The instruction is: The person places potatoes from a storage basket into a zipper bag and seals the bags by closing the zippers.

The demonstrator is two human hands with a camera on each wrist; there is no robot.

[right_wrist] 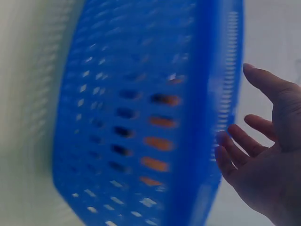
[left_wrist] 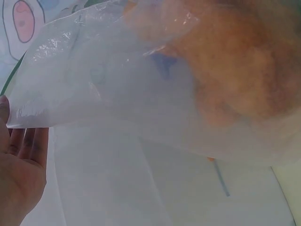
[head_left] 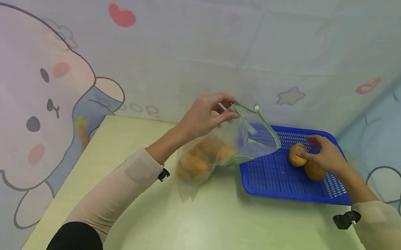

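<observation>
Clear bag pinched by left fingers, blurring fruit, right fingers seemingly released

Clear bag of oranges held upright beside two oranges in tray.

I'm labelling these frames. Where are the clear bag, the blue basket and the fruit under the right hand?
clear bag (head_left: 216,151): head view, its bulging lower half.
blue basket (head_left: 270,177): head view, bare mesh floor.
fruit (head_left: 296,156): head view, its exposed left side.
</observation>
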